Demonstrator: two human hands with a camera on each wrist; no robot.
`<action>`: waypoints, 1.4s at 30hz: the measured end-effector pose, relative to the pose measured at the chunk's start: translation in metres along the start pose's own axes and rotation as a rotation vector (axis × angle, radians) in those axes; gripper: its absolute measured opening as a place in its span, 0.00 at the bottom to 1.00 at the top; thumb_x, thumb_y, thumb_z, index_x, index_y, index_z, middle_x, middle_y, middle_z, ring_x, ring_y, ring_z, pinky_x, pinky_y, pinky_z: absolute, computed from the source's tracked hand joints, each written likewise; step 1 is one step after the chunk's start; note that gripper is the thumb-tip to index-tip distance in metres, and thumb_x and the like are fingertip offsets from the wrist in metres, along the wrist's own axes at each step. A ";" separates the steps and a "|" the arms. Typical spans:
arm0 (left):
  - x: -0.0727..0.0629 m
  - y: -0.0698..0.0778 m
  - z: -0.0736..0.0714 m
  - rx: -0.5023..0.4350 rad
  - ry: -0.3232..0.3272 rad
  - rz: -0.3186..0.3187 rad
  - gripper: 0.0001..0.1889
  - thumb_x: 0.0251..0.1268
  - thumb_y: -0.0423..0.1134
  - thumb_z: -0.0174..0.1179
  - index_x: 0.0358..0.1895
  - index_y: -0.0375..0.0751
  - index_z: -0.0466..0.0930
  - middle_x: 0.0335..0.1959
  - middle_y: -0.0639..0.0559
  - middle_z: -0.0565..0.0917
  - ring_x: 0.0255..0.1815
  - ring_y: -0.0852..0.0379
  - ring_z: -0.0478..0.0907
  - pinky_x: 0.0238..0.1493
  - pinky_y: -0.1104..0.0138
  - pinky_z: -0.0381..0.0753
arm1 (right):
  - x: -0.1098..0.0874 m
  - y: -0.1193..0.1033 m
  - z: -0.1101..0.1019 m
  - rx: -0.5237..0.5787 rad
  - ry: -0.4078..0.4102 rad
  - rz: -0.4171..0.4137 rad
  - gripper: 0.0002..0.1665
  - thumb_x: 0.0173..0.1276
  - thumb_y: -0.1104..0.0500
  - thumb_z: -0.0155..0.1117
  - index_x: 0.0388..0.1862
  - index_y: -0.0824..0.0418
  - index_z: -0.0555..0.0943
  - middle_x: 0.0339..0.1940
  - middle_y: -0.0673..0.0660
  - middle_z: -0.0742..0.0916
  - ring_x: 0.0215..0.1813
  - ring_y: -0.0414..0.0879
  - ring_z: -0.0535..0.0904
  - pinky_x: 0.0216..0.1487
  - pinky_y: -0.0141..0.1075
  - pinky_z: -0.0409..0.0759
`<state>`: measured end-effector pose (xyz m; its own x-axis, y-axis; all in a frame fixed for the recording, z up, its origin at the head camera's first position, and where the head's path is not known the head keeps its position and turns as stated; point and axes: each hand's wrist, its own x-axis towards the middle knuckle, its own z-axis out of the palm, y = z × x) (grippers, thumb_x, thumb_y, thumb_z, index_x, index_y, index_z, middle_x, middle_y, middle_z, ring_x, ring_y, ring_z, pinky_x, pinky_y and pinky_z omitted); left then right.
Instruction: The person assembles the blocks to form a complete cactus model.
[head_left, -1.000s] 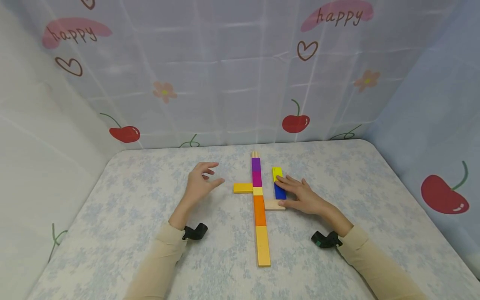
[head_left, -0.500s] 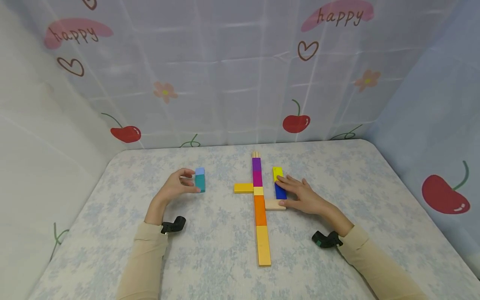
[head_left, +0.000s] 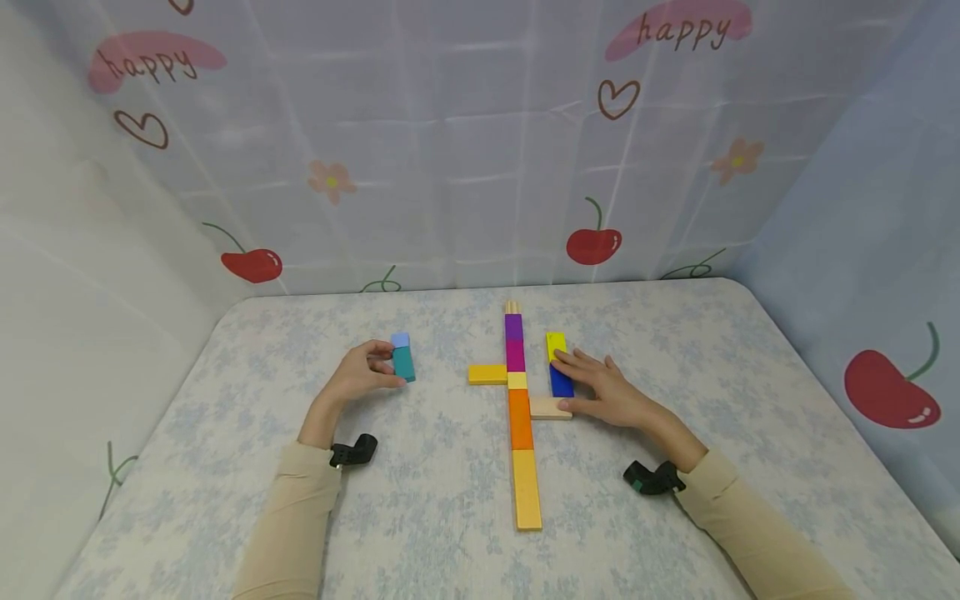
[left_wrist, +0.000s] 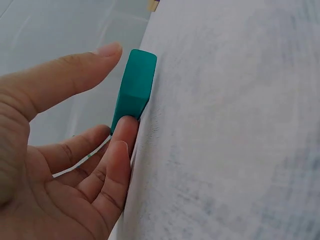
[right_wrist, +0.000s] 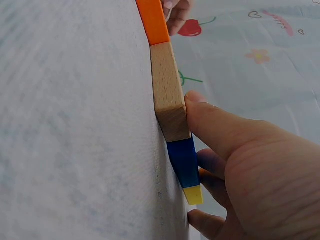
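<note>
My left hand is beside a teal block, its fingertips at the block's left side. In the left wrist view the thumb stands apart from the teal block. A light blue block adjoins its far end. My right hand lies with extended fingers over a yellow block and a blue block, partly covering both. Its thumb touches a plain wooden block, whose end grain shows in the right wrist view.
A column of blocks runs down the middle: purple, magenta, pale yellow, orange and light orange. A yellow-orange block juts out leftward. The table meets a printed curtain behind.
My left hand has drawn back to the left, uncovering the teal and light blue blocks, then shifted slightly right. The teal block has turned a little. My right hand stays put.
</note>
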<state>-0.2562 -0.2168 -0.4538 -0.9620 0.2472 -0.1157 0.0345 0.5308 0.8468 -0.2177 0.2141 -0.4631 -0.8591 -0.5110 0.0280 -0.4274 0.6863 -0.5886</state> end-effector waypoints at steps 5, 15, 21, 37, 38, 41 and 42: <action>-0.006 0.012 0.001 0.000 0.001 -0.017 0.37 0.57 0.33 0.70 0.69 0.28 0.63 0.50 0.29 0.80 0.47 0.44 0.79 0.48 0.60 0.78 | 0.000 0.000 0.000 -0.004 -0.004 0.004 0.44 0.65 0.44 0.67 0.75 0.61 0.64 0.77 0.62 0.66 0.79 0.66 0.49 0.69 0.74 0.33; 0.000 0.002 0.004 0.008 0.036 -0.041 0.34 0.56 0.34 0.70 0.67 0.35 0.69 0.38 0.43 0.83 0.40 0.51 0.78 0.43 0.63 0.76 | 0.001 0.000 0.001 -0.001 -0.002 -0.005 0.44 0.64 0.45 0.68 0.74 0.61 0.64 0.76 0.62 0.66 0.79 0.66 0.49 0.69 0.74 0.33; 0.002 -0.001 0.005 0.019 0.052 -0.043 0.32 0.56 0.35 0.70 0.66 0.36 0.71 0.39 0.43 0.83 0.41 0.50 0.79 0.43 0.63 0.76 | 0.001 0.000 0.000 0.006 -0.009 0.003 0.45 0.64 0.45 0.68 0.75 0.60 0.64 0.77 0.61 0.66 0.80 0.65 0.49 0.70 0.73 0.32; 0.009 0.023 0.011 -0.114 0.074 -0.025 0.31 0.56 0.35 0.71 0.65 0.42 0.72 0.38 0.46 0.84 0.41 0.53 0.80 0.47 0.62 0.82 | -0.001 -0.001 0.000 0.021 -0.008 -0.003 0.45 0.64 0.45 0.68 0.75 0.60 0.64 0.77 0.61 0.65 0.79 0.65 0.49 0.70 0.72 0.32; 0.011 0.027 0.013 -0.120 0.074 -0.019 0.31 0.57 0.35 0.71 0.65 0.43 0.72 0.38 0.46 0.84 0.41 0.52 0.80 0.47 0.61 0.82 | -0.001 -0.001 0.000 0.021 -0.008 -0.002 0.45 0.64 0.45 0.68 0.75 0.60 0.64 0.77 0.61 0.65 0.79 0.65 0.49 0.70 0.72 0.32; 0.019 0.036 0.018 -0.114 0.077 0.007 0.31 0.57 0.35 0.70 0.65 0.44 0.72 0.39 0.45 0.83 0.42 0.51 0.80 0.46 0.61 0.81 | 0.000 -0.001 0.000 0.020 -0.009 0.004 0.45 0.64 0.45 0.68 0.75 0.60 0.64 0.77 0.61 0.65 0.80 0.65 0.49 0.70 0.72 0.32; 0.021 0.039 0.020 -0.110 0.078 0.015 0.31 0.57 0.35 0.71 0.65 0.44 0.72 0.39 0.45 0.83 0.42 0.51 0.80 0.46 0.62 0.81 | 0.000 -0.001 0.000 0.018 -0.011 0.006 0.45 0.64 0.45 0.68 0.75 0.60 0.64 0.77 0.61 0.65 0.80 0.65 0.48 0.70 0.72 0.32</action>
<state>-0.2699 -0.1741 -0.4334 -0.9800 0.1881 -0.0655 0.0231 0.4340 0.9006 -0.2174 0.2134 -0.4626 -0.8582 -0.5130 0.0157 -0.4174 0.6798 -0.6031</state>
